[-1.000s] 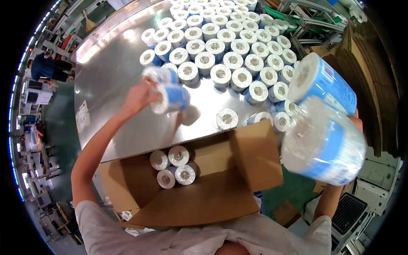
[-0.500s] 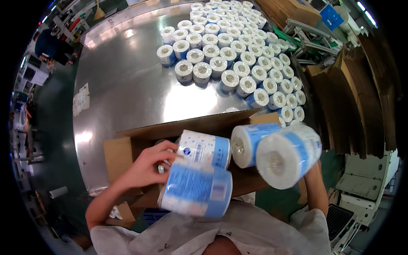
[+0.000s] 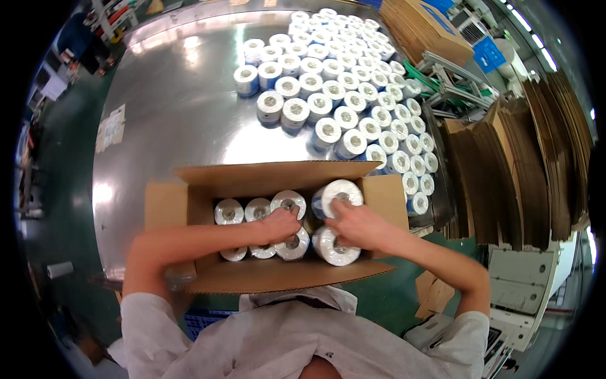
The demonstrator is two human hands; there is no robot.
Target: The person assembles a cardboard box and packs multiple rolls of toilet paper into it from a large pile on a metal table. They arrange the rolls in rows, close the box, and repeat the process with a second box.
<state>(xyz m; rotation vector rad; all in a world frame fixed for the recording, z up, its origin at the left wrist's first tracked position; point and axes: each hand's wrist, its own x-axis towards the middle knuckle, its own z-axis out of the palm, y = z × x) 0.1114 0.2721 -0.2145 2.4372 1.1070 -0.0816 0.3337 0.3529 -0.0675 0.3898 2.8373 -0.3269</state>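
An open cardboard box (image 3: 284, 278) stands in front of me with toilet paper rolls upright inside, in two rows. My left hand (image 3: 282, 225) reaches in, its fingers curled at the cores of a far roll (image 3: 287, 198) and a near roll (image 3: 297, 250), gripping the pair. At the box's right end my right hand (image 3: 355, 224) pinches another pair, a far roll (image 3: 344, 187) and a near roll (image 3: 338, 254), with fingers at their cores. This right pair sits higher than the others. Left of my left hand stand several more rolls (image 3: 229, 211), partly covered by my forearm.
Many wrapped rolls (image 3: 328, 131) stand upright on the metal table (image 3: 164, 126) beyond the box. Stacked flat cardboard (image 3: 505, 164) rises at the right. A metal frame (image 3: 451, 79) stands behind it. Far left, another person (image 3: 82, 41) stands.
Both pairs of rolls were held tilted above the box; now they are upright inside it. My hands have moved down and inward with them.
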